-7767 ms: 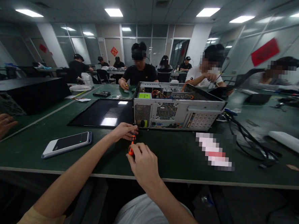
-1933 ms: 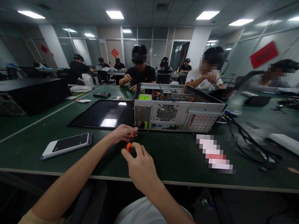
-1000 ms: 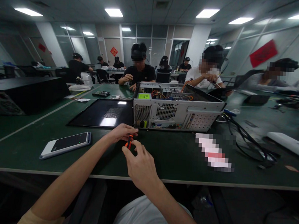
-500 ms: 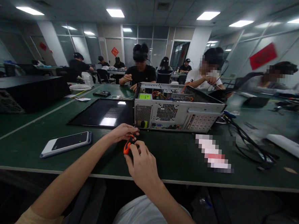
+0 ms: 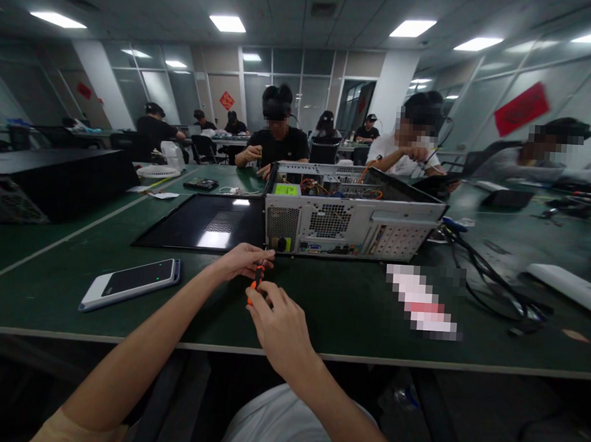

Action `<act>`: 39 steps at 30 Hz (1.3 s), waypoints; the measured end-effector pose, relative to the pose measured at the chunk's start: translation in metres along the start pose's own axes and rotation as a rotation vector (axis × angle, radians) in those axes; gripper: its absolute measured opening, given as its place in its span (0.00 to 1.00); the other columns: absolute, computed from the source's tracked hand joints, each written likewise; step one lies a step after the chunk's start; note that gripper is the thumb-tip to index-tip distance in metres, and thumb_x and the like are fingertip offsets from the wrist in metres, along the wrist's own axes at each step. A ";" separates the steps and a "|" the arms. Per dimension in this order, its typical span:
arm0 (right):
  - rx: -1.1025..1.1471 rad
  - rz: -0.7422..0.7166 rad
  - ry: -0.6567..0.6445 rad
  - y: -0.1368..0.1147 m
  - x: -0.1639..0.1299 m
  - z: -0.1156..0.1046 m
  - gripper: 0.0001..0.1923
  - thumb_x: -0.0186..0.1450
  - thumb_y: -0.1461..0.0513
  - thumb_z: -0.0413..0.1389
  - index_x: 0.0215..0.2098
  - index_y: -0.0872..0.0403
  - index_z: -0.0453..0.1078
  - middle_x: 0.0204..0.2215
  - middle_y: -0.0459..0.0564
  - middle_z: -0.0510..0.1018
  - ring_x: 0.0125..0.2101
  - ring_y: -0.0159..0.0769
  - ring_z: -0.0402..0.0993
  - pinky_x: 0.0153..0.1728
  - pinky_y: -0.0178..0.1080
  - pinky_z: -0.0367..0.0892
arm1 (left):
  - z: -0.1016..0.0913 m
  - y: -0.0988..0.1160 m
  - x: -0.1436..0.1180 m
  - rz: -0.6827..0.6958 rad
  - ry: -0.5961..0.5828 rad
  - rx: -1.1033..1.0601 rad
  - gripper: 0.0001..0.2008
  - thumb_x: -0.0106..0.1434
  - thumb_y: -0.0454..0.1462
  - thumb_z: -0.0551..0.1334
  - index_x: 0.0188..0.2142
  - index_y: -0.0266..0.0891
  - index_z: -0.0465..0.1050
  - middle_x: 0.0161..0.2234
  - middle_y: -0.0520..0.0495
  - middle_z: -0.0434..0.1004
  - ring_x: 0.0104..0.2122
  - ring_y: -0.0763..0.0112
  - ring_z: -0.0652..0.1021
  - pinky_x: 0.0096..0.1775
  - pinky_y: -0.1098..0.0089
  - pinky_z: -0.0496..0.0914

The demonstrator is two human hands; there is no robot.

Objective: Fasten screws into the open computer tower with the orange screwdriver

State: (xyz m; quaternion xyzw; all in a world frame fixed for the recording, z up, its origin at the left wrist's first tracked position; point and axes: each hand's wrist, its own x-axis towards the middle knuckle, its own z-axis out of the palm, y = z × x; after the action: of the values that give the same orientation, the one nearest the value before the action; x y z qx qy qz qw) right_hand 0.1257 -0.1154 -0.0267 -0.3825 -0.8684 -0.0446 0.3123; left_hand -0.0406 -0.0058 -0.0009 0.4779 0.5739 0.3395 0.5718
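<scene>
An orange-and-black screwdriver point(image 5: 256, 278) points away from me, towards the lower left corner of an opened computer case point(image 5: 320, 226). Closed around its handle are the fingers of my right hand point(image 5: 282, 320). My left hand point(image 5: 245, 261) is at the front end, its fingers pinched about the thin metal shaft just in front of the case; the very tip is hard to make out. The case lies on its side with the rear panel facing me, its fan grille, ports and slot covers showing. Coloured cables are visible inside through the open top.
A black side panel point(image 5: 205, 222) lies left of the case, and a white device with a dark screen point(image 5: 131, 284) sits nearer me. Another computer case point(image 5: 62, 183) stands far left. Black cables point(image 5: 497, 280) and a white bar point(image 5: 571, 291) lie right. Several people work beyond.
My right fingers have shifted slightly on the screwdriver handle, covering more of its lower end, and the handle has turned a little. My left hand stays in almost the same place.
</scene>
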 end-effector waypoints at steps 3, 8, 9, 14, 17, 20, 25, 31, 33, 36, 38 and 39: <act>0.021 -0.057 -0.005 0.002 -0.001 0.001 0.15 0.71 0.66 0.51 0.55 0.53 0.67 0.52 0.54 0.73 0.43 0.38 0.72 0.43 0.40 0.71 | 0.000 0.000 0.000 0.000 0.011 0.008 0.17 0.55 0.46 0.72 0.37 0.33 0.79 0.32 0.45 0.81 0.21 0.77 0.75 0.25 0.74 0.69; 0.021 -0.148 -0.078 0.002 0.000 -0.002 0.19 0.66 0.71 0.51 0.54 0.55 0.67 0.58 0.53 0.70 0.44 0.39 0.70 0.44 0.41 0.71 | 0.002 0.003 -0.003 -0.007 0.038 -0.011 0.13 0.55 0.42 0.72 0.35 0.33 0.78 0.34 0.44 0.82 0.22 0.75 0.77 0.26 0.73 0.70; 0.021 -0.147 -0.086 0.002 0.000 -0.003 0.20 0.65 0.71 0.51 0.54 0.55 0.67 0.58 0.53 0.70 0.44 0.40 0.70 0.44 0.41 0.71 | 0.002 0.004 -0.003 -0.003 0.036 -0.017 0.12 0.55 0.41 0.71 0.34 0.33 0.78 0.34 0.44 0.82 0.22 0.75 0.77 0.26 0.73 0.70; 0.040 -0.115 -0.104 0.000 0.003 -0.006 0.16 0.66 0.69 0.52 0.51 0.55 0.70 0.58 0.56 0.68 0.48 0.42 0.69 0.45 0.42 0.71 | 0.001 0.000 0.001 0.041 -0.006 -0.047 0.10 0.57 0.39 0.70 0.33 0.33 0.77 0.35 0.44 0.81 0.23 0.74 0.78 0.26 0.73 0.71; 0.057 -0.098 -0.093 -0.001 0.004 -0.006 0.14 0.67 0.67 0.52 0.50 0.54 0.70 0.56 0.56 0.69 0.48 0.42 0.70 0.45 0.43 0.71 | 0.000 -0.004 0.003 0.055 -0.018 -0.056 0.11 0.57 0.40 0.70 0.34 0.34 0.77 0.36 0.44 0.81 0.24 0.73 0.79 0.27 0.73 0.71; 0.059 -0.021 -0.030 0.000 0.005 -0.006 0.13 0.69 0.64 0.53 0.52 0.52 0.68 0.52 0.56 0.71 0.45 0.41 0.72 0.42 0.42 0.71 | 0.000 -0.005 0.003 0.051 -0.018 -0.068 0.12 0.57 0.41 0.70 0.35 0.34 0.77 0.37 0.43 0.81 0.24 0.75 0.78 0.28 0.72 0.72; 0.081 0.082 -0.012 0.002 0.003 -0.003 0.07 0.67 0.62 0.59 0.43 0.54 0.69 0.43 0.53 0.74 0.40 0.38 0.74 0.37 0.37 0.71 | 0.003 -0.001 0.000 0.042 -0.005 -0.012 0.13 0.58 0.42 0.69 0.37 0.34 0.77 0.38 0.43 0.81 0.24 0.74 0.78 0.29 0.72 0.72; 0.095 -0.025 0.027 0.005 0.000 0.003 0.09 0.70 0.65 0.54 0.48 0.54 0.70 0.47 0.52 0.76 0.42 0.37 0.74 0.43 0.38 0.70 | 0.000 -0.003 0.001 0.073 0.002 0.035 0.21 0.58 0.50 0.68 0.41 0.34 0.77 0.38 0.41 0.82 0.23 0.74 0.77 0.26 0.73 0.71; 0.088 -0.076 0.004 0.006 0.000 0.004 0.12 0.71 0.66 0.51 0.51 0.54 0.70 0.50 0.53 0.76 0.43 0.36 0.74 0.45 0.38 0.70 | -0.001 -0.004 0.002 0.083 0.012 0.039 0.23 0.57 0.51 0.68 0.41 0.33 0.78 0.37 0.41 0.81 0.23 0.76 0.76 0.26 0.73 0.70; 0.064 -0.126 -0.057 0.006 0.001 0.003 0.17 0.69 0.69 0.50 0.55 0.54 0.69 0.54 0.53 0.74 0.44 0.36 0.74 0.45 0.38 0.70 | -0.001 -0.004 0.002 0.081 0.029 0.049 0.22 0.55 0.51 0.70 0.38 0.33 0.77 0.35 0.42 0.81 0.22 0.77 0.74 0.24 0.74 0.69; 0.060 -0.140 -0.101 0.006 0.002 0.001 0.19 0.68 0.70 0.50 0.56 0.54 0.68 0.55 0.53 0.74 0.44 0.36 0.73 0.45 0.39 0.70 | 0.000 -0.004 0.002 0.092 0.031 0.061 0.21 0.54 0.50 0.70 0.36 0.33 0.77 0.34 0.43 0.81 0.21 0.77 0.74 0.23 0.74 0.69; 0.061 -0.147 -0.120 0.005 0.002 0.000 0.20 0.67 0.70 0.51 0.56 0.54 0.68 0.55 0.52 0.73 0.45 0.37 0.73 0.46 0.40 0.70 | 0.000 -0.004 0.002 0.103 0.029 0.065 0.20 0.54 0.49 0.71 0.34 0.33 0.76 0.33 0.44 0.81 0.21 0.77 0.74 0.23 0.74 0.69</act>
State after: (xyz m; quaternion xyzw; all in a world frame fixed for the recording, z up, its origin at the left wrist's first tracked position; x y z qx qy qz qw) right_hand 0.1283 -0.1102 -0.0266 -0.3103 -0.9122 -0.0179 0.2670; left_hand -0.0407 -0.0053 -0.0049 0.5203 0.5676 0.3565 0.5291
